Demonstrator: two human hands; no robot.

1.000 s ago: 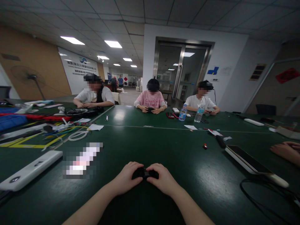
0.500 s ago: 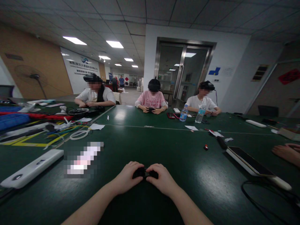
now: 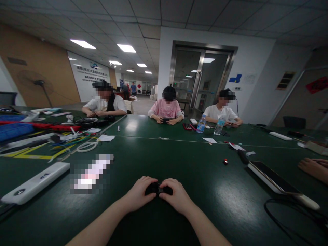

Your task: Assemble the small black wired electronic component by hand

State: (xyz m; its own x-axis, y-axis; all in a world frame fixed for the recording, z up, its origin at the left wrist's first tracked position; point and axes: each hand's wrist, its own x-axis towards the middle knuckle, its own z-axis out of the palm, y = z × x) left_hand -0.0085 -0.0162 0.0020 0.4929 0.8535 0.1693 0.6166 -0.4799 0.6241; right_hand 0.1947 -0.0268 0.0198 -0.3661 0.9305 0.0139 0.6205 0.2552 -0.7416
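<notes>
A small black object [image 3: 158, 189] sits between my hands, low in the middle of the head view, over the dark green table [image 3: 153, 157]. My left hand [image 3: 140, 194] is closed on its left side, thumb below and fingers above. On the right side my right hand [image 3: 176, 195] grips it in the same way. The fingertips of both hands nearly meet at its centre. Its details are too dark to make out, and my fingers cover much of it.
A white device [image 3: 36, 182] and a blurred-out bright object [image 3: 93, 172] lie at left, with cables [image 3: 87, 146] behind. Bottles [image 3: 219, 125], a tablet-like device [image 3: 273, 177] and a black cable [image 3: 279, 218] are at right. Another person's hand [image 3: 311, 167] rests at the right edge.
</notes>
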